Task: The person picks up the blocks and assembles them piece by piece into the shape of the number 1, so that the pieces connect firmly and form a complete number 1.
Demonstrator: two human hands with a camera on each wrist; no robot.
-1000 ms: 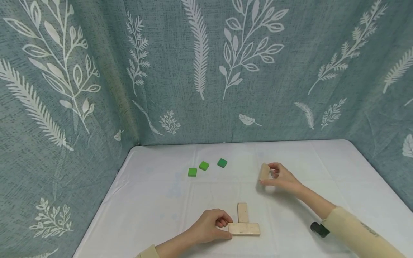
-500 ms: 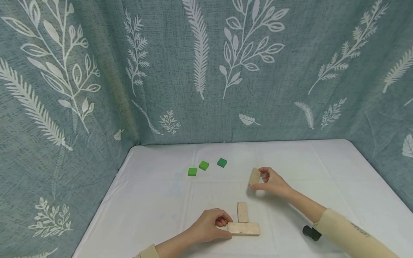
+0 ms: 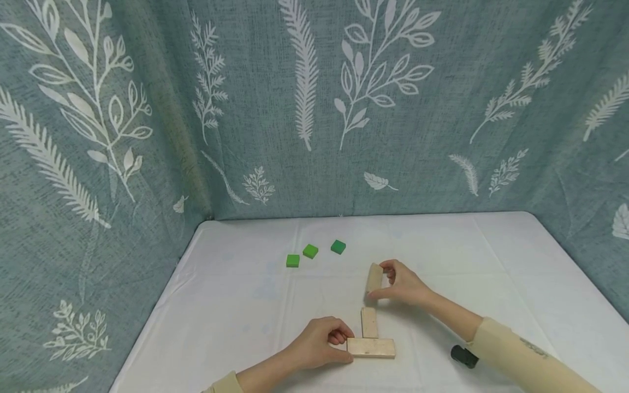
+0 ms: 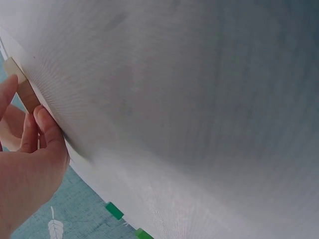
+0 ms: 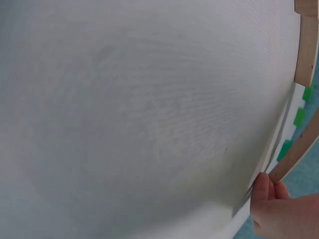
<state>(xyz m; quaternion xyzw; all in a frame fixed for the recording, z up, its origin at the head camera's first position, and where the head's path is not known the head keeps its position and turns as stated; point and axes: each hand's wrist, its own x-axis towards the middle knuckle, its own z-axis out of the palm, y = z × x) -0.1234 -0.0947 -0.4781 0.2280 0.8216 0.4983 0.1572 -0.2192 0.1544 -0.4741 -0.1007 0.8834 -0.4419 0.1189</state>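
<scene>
Lower centre: the left hand (image 3: 321, 344) pinched one end of the crosswise block (image 3: 372, 348), which the second block (image 3: 369, 323) abutted. Just above, the right hand (image 3: 402, 284) gripped the third block (image 3: 374, 279), seemingly yet to be placed; the green pieces (image 3: 310, 251) lay apart, apparently unused.

Wears a long right sleeve (image 3: 516, 360) of pale beige cloth, smooth and fairly close to the arm. Bears a small, elongated dark grey marking (image 3: 534, 348) on the upper face of the right sleeve, too blurred to read. Shows a small black piece (image 3: 464, 357), stubby and rounded, just beside the wrist end of the right sleeve. Just beyond the right sleeve, has an ungloved right hand (image 3: 403, 284). Well to the left of the right sleeve, has an ungloved left hand (image 3: 321, 345) and wears a matching beige left sleeve (image 3: 228, 383), only partly visible.
</scene>
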